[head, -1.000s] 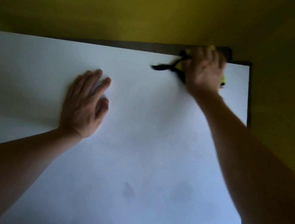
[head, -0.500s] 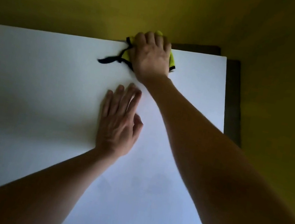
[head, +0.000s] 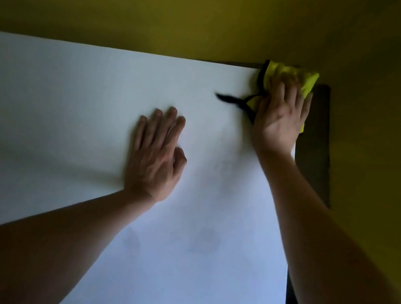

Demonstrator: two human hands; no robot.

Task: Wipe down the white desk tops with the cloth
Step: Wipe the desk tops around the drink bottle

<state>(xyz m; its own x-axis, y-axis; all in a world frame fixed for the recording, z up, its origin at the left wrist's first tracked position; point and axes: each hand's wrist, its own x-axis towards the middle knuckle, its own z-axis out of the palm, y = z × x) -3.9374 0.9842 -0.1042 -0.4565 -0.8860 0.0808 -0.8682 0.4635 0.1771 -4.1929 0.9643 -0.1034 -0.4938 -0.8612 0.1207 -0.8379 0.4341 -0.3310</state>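
Observation:
A white desk top [head: 68, 107] fills most of the view. My right hand [head: 281, 118] presses flat on a yellow cloth [head: 304, 83] with a black edge at the desk's far right corner; part of the cloth bunches past the corner, and a black strip of it trails to the left. My left hand [head: 156, 154] rests flat on the desk near the middle, fingers straight and holding nothing. Faint smudges show on the surface nearer to me.
A yellow-green wall [head: 166, 6] runs along the far edge of the desk and down the right side. A dark gap [head: 315, 145] lies between the desk's right edge and the wall. Dark floor shows below the near edge.
My right hand has swept the cloth to the right along the far edge, from near the middle to the far right corner. My left hand still lies flat on the desk.

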